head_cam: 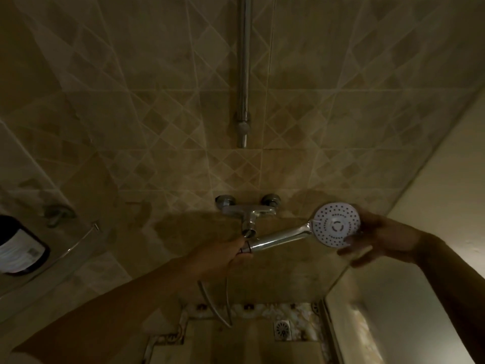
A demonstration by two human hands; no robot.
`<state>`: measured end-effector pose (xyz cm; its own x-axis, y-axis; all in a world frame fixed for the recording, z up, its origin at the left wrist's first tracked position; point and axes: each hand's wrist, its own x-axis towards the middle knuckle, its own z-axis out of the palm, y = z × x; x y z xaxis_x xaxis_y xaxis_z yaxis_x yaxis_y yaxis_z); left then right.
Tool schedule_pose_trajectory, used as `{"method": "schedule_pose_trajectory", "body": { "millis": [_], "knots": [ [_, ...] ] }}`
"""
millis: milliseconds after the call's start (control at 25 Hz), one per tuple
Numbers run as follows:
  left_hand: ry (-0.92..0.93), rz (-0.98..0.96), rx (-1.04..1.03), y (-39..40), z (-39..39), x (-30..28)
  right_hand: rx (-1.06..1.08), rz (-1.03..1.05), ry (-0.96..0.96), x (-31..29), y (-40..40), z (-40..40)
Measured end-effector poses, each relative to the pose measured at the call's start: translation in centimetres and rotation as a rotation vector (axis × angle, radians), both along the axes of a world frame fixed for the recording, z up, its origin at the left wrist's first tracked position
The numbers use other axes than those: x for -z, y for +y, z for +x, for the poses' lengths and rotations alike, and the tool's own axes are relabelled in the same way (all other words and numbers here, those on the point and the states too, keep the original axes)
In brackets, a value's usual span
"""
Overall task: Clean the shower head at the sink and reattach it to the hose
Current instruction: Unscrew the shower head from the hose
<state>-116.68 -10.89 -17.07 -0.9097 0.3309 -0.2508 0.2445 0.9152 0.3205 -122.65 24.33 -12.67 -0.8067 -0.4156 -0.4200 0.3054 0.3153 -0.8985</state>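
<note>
You had the shower head [336, 224] stretched between your hands in front of the tiled wall, its white spray face toward you: a rigid, light-looking piece whose chromed handle was probably slick, so the safe holds were the handle's end and the rim of the disc. Your left hand [223, 256] was curled round the handle's threaded end, where the hose [210, 303] hung down beneath it. Your right hand [367, 240], arm reaching in from the right, cupped and pinched the disc's far edge.
</note>
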Motion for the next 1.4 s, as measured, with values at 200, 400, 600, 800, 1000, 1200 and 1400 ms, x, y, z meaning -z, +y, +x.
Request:
{"method": "schedule_pose_trajectory", "body": {
  "millis": [200,400,600,800,1000,1200,1400],
  "knots": [
    [0.107,-0.014,0.016,-0.1,-0.1,-1.0,0.232,-0.426,-0.113,0.9,-1.2,-0.2],
    [0.095,0.019,0.061,0.1,0.2,-1.9,0.267,-0.409,-0.066,1.2,-0.8,-0.7],
    [0.082,-0.180,0.126,0.9,0.9,-2.6,-0.113,0.124,-0.124,-0.3,1.3,0.1],
    [0.030,-0.179,0.150,1.6,1.0,-3.0,0.103,-0.141,-0.025,0.2,0.6,0.2],
    [0.041,-0.237,0.184,1.7,1.1,-2.9,0.374,-0.354,-0.072,1.2,-0.6,0.0],
    [0.041,-0.395,0.218,1.7,1.4,-3.1,0.005,0.091,-0.157,-1.7,0.4,1.3],
    [0.019,-0.234,0.130,1.8,1.3,-2.2,0.007,0.145,0.039,-2.4,-0.1,1.2]
  ]
}}
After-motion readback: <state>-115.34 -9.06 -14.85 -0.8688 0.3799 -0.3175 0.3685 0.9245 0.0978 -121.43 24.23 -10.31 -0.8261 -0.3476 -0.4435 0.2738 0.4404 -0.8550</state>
